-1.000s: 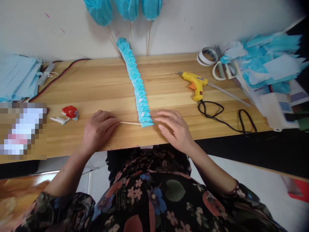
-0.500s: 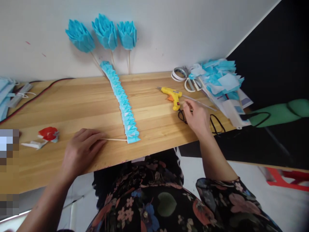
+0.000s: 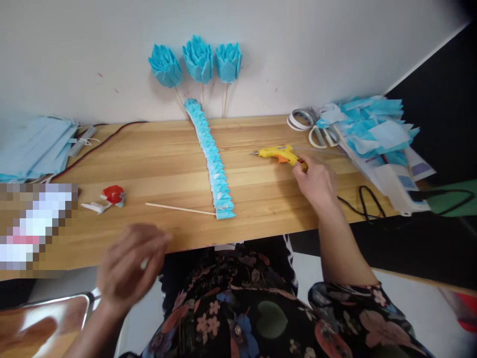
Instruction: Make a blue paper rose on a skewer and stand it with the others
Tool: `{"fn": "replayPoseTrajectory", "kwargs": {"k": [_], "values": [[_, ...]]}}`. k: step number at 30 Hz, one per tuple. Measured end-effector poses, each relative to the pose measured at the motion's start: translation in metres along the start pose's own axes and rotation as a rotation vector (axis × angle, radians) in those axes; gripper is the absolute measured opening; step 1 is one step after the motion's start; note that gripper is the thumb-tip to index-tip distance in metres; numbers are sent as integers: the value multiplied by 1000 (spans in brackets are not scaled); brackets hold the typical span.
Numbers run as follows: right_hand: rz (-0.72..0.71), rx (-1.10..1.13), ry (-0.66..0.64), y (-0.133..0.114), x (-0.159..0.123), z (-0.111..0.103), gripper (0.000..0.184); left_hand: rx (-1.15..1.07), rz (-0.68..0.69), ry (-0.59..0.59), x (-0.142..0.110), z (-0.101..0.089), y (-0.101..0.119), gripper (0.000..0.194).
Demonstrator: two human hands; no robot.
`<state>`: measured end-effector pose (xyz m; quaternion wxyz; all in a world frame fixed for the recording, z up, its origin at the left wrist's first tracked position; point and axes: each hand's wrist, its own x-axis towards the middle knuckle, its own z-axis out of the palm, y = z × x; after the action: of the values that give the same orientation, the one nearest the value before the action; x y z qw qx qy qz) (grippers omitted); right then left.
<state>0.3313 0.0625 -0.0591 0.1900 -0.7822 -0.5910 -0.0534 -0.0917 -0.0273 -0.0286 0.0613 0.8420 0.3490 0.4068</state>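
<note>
My right hand (image 3: 316, 181) is closed around the handle of a yellow hot glue gun (image 3: 278, 152) with an orange trigger. The gun's nozzle points left, toward a long pleated strip of blue folded fabric (image 3: 212, 156) on the table. A thin wooden stick (image 3: 179, 208) lies with its right end at the strip's near end. Blurred by motion, my left hand (image 3: 132, 261) hovers at the near table edge, below the stick and apart from it. Its fingers are loosely curved, with a gap by the thumb and nothing visible in them.
Three blue fabric flowers (image 3: 198, 59) on sticks lean against the wall. White tape (image 3: 300, 120), scissors (image 3: 322, 137) and a pile of blue pieces (image 3: 376, 132) lie at right. At left are stacked face masks (image 3: 39, 146) and a red-and-white scrap (image 3: 114, 194). A black cord (image 3: 367, 204) curls near the right edge.
My left hand has let go of the stick and moved back toward me. My right hand has taken hold of the glue gun and tilted it. The view has shifted left.
</note>
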Motion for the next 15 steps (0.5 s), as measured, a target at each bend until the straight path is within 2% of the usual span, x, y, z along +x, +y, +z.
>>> {"fn": "replayPoseTrajectory", "kwargs": {"k": [1,2,3,5,6,8,10,11,12,13,14,15], "values": [[9,46,14,0,-1,-4,38,-84,29,-82,-7,-4,13,15],[25,103,32,0,-2,-8,38,-174,49,-116,-16,-5,24,13],[43,169,53,1,-4,-12,39,-231,13,-127,-27,-3,33,12],[82,323,119,4,-6,-19,41,-291,-178,-116,-57,10,41,17],[91,402,171,5,-7,-23,42,-284,-318,-101,-75,19,41,20],[77,556,346,8,-8,-31,41,-201,-684,-65,-116,38,35,32],[8,728,555,7,-10,-39,46,-207,-1033,-74,-156,55,22,51],[-23,819,612,4,-11,-43,50,-206,-1178,-43,-172,61,15,57],[-26,907,614,0,-14,-48,54,-192,-1297,30,-187,67,7,60],[6,985,538,-6,-17,-51,53,-170,-1395,134,-198,71,-1,62],[77,1044,400,-12,-21,-54,47,-148,-1463,233,-205,75,-10,64],[168,1084,219,-18,-26,-57,39,-145,-1491,269,-210,79,-19,65]]}}
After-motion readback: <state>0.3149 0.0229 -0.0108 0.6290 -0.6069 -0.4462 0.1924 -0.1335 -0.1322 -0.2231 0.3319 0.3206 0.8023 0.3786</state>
